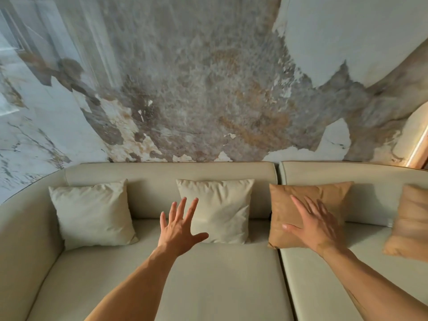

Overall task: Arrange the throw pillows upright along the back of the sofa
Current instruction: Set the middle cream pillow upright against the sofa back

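Observation:
Several throw pillows stand upright against the back of a cream sofa. A cream pillow leans at the left and a second cream pillow stands in the middle. A tan pillow stands right of it, and another tan pillow tilts at the far right. My left hand hovers with fingers spread, in front of the middle cream pillow's left edge. My right hand, blurred and with fingers spread, lies over the face of the tan pillow. Neither hand holds anything.
The sofa's curved left arm rises at the left. A seam splits the seat cushions between the middle pillows. Behind the sofa is a marble-patterned wall, with a lit strip at the far right.

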Action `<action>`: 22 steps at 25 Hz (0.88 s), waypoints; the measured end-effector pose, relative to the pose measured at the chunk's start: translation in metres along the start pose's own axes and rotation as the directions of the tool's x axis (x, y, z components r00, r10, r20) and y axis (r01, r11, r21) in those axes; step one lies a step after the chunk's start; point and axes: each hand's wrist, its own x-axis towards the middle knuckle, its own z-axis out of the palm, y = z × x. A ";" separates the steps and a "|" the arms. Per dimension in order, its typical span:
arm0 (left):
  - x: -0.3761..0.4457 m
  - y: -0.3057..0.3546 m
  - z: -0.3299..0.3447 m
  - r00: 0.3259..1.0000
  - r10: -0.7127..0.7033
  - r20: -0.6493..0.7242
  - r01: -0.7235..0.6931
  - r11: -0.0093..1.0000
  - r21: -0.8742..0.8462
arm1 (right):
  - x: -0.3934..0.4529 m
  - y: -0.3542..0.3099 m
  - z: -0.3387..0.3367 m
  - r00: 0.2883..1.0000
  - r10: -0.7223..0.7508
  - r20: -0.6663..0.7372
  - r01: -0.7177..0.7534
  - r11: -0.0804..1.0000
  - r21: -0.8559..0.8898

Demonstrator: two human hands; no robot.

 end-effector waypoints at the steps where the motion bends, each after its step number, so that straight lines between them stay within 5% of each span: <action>1: -0.003 0.016 0.003 1.000 -0.011 -0.011 0.011 1.000 -0.006 | -0.002 0.018 -0.002 1.000 0.005 0.016 -0.005 1.000 0.000; 8: -0.002 0.033 0.008 0.993 -0.112 -0.030 0.112 0.994 -0.001 | 0.003 0.067 -0.002 0.998 -0.018 0.066 0.015 0.999 0.040; 22: 0.084 -0.154 0.071 0.960 -0.210 0.188 0.213 0.977 0.003 | 0.056 -0.074 0.108 0.931 0.130 0.341 -0.279 0.856 0.436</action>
